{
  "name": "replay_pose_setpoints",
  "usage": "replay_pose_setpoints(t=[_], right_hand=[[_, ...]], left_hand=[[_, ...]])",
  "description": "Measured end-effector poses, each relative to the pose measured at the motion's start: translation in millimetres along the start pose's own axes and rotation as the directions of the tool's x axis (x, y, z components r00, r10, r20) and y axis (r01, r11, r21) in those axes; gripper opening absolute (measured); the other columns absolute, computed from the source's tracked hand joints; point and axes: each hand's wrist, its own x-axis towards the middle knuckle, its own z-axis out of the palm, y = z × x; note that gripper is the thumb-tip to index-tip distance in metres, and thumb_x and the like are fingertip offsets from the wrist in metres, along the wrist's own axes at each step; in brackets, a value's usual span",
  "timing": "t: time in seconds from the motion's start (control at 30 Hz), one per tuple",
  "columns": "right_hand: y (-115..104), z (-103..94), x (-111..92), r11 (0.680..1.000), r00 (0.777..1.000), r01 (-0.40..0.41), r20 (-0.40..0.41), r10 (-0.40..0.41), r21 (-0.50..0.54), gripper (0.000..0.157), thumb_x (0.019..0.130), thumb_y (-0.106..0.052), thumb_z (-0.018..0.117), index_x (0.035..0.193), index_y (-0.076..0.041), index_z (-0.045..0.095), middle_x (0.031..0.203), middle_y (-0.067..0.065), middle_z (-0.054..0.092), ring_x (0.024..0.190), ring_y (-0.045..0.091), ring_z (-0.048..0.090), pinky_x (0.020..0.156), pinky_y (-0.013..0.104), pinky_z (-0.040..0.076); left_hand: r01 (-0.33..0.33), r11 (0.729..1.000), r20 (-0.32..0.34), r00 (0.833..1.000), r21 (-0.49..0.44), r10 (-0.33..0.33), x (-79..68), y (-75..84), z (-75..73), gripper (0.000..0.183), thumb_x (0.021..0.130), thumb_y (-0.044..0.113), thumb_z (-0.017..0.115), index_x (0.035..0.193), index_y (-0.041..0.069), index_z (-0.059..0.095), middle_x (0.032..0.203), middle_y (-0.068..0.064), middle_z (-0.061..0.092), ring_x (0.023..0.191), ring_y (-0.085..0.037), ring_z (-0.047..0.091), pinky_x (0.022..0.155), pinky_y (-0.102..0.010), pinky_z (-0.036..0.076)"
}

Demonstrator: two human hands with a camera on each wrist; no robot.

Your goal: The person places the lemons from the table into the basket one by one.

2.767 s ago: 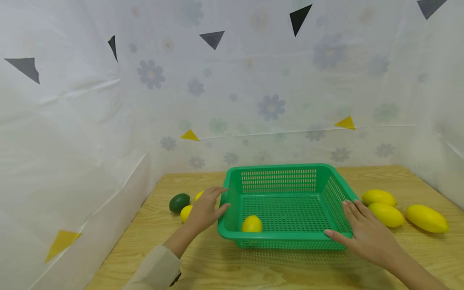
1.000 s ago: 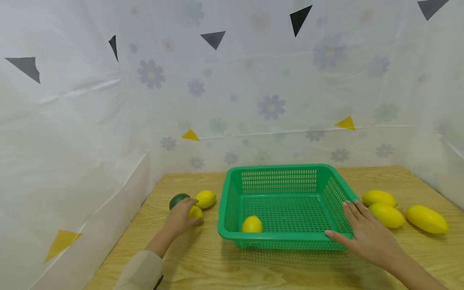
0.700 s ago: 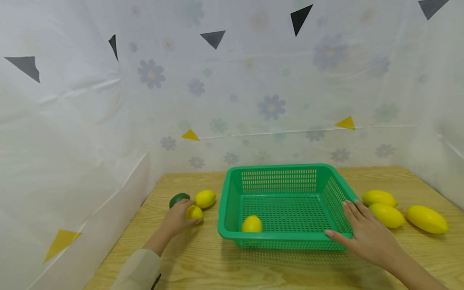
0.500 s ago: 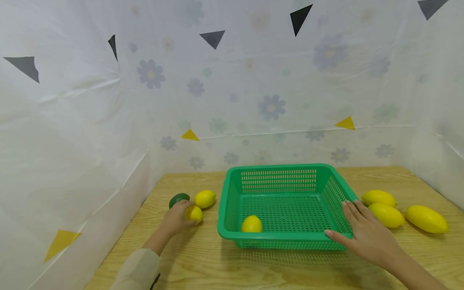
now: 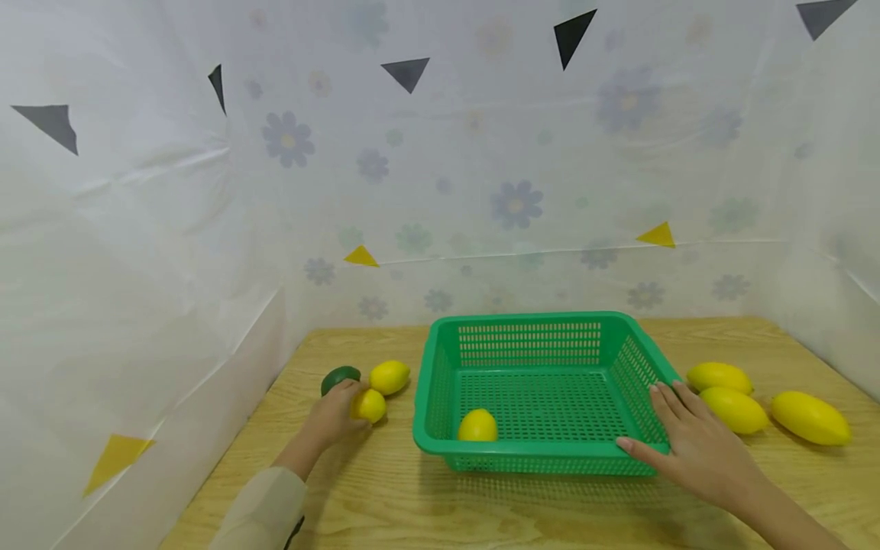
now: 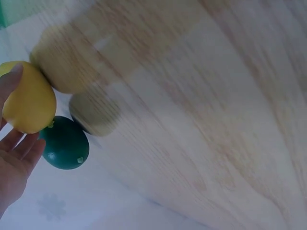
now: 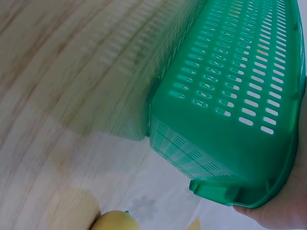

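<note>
On the table's left side my left hand (image 5: 334, 414) grips a yellow lemon (image 5: 372, 406). The left wrist view has the thumb on one side of this lemon (image 6: 33, 103) and the fingers curled at its lower end. Just behind the hand lies a dark green, lime-like fruit (image 5: 339, 377), partly covered by it, and a second lemon (image 5: 389, 377) sits close by. My right hand (image 5: 708, 451) rests on the front right corner of a green plastic basket (image 5: 536, 448), fingers straight over the right rim, thumb along the front rim. One lemon (image 5: 477, 425) is inside the basket.
Right of the basket lie several larger yellow fruits: one at the back (image 5: 719, 377), another beside my right fingers (image 5: 734, 410), and one farther right (image 5: 811, 418). A pale flowered sheet (image 5: 440, 191) hangs behind the wooden table (image 5: 440, 504) and along its sides.
My left hand has left the basket's left rim, moved left and down, and taken hold of the lemon, which shows more past the fingers now. The right hand stays put on the corner.
</note>
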Motion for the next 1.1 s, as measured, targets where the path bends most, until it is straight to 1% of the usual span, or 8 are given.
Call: replay_pose_setpoints(t=[0.13, 0.27, 0.47, 0.63, 0.77, 0.9, 1.1], right_hand=[[-0.3, 0.5, -0.6, 1.000, 1.000, -0.001, -0.003, 0.001, 0.001, 0.090, 0.088, -0.054, 0.052, 0.139, 0.016, 0.025, 0.144, 0.038, 0.023, 0.136, 0.052, 0.012, 0.111, 0.062, 0.006], [-0.4, 0.1, -1.3, 1.000, 1.000, -0.004, -0.004, 0.004, -0.001, 0.090, 0.088, -0.054, 0.052, 0.139, 0.016, 0.025, 0.144, 0.038, 0.023, 0.135, 0.052, 0.012, 0.110, 0.062, 0.006], [-0.4, -0.2, -1.9, 1.000, 1.000, -0.009, -0.003, 0.009, -0.005, 0.090, 0.088, -0.054, 0.051, 0.139, 0.016, 0.025, 0.144, 0.038, 0.022, 0.136, 0.052, 0.012, 0.108, 0.064, 0.012], [-0.9, -1.1, -1.0, 1.000, 1.000, -0.010, -0.001, 0.010, 0.001, 0.090, 0.088, -0.054, 0.052, 0.139, 0.016, 0.025, 0.144, 0.038, 0.022, 0.136, 0.052, 0.011, 0.108, 0.064, 0.011], [-0.7, -0.2, -0.5, 1.000, 1.000, -0.007, -0.004, 0.007, 0.003, 0.090, 0.088, -0.054, 0.052, 0.139, 0.016, 0.025, 0.144, 0.038, 0.022, 0.136, 0.052, 0.011, 0.109, 0.063, 0.010], [0.3, 0.9, -0.3, 1.000, 1.000, -0.004, -0.009, 0.004, -0.001, 0.090, 0.088, -0.054, 0.052, 0.139, 0.015, 0.026, 0.144, 0.038, 0.023, 0.136, 0.052, 0.011, 0.109, 0.063, 0.009], [0.3, 1.6, -0.1, 1.000, 1.000, -0.007, -0.004, 0.007, 0.002, 0.090, 0.088, -0.054, 0.052, 0.139, 0.015, 0.025, 0.144, 0.038, 0.022, 0.136, 0.052, 0.011, 0.109, 0.063, 0.009]], left_hand=[[0.001, 1.000, 0.016, 1.000, -0.005, -0.001, 1.8, -0.6, 1.7, 0.061, 0.070, 0.010, 0.080, 0.124, -0.003, 0.054, 0.124, -0.020, 0.054, 0.116, -0.036, 0.052, 0.097, -0.051, 0.044], [-0.003, 1.000, 0.016, 1.000, 0.008, 0.003, 1.9, 0.7, 2.1, 0.061, 0.070, 0.010, 0.081, 0.123, -0.003, 0.054, 0.123, -0.020, 0.054, 0.114, -0.036, 0.053, 0.096, -0.051, 0.045], [0.033, 0.999, 0.028, 0.999, 0.011, -0.034, 2.1, 4.1, 3.1, 0.061, 0.070, 0.013, 0.081, 0.123, -0.001, 0.055, 0.119, -0.017, 0.054, 0.111, -0.033, 0.054, 0.095, -0.051, 0.045], [0.051, 0.999, 0.047, 0.998, -0.015, -0.050, 2.4, 7.1, 3.5, 0.060, 0.069, 0.012, 0.081, 0.122, 0.001, 0.055, 0.118, -0.017, 0.053, 0.111, -0.033, 0.053, 0.095, -0.051, 0.045], [0.059, 0.998, 0.058, 0.997, -0.019, -0.058, 2.5, 8.1, 3.9, 0.060, 0.069, 0.012, 0.081, 0.122, 0.001, 0.055, 0.118, -0.018, 0.052, 0.110, -0.034, 0.054, 0.095, -0.051, 0.045], [0.057, 0.998, 0.062, 0.996, -0.018, -0.056, 2.5, 9.3, 3.0, 0.059, 0.069, 0.012, 0.081, 0.121, 0.000, 0.055, 0.117, -0.017, 0.053, 0.109, -0.033, 0.054, 0.094, -0.051, 0.046], [0.036, 0.999, 0.055, 0.998, -0.031, -0.035, 4.8, 11.4, -0.5, 0.059, 0.067, 0.010, 0.082, 0.119, -0.001, 0.056, 0.114, -0.015, 0.054, 0.107, -0.031, 0.055, 0.094, -0.049, 0.047]])
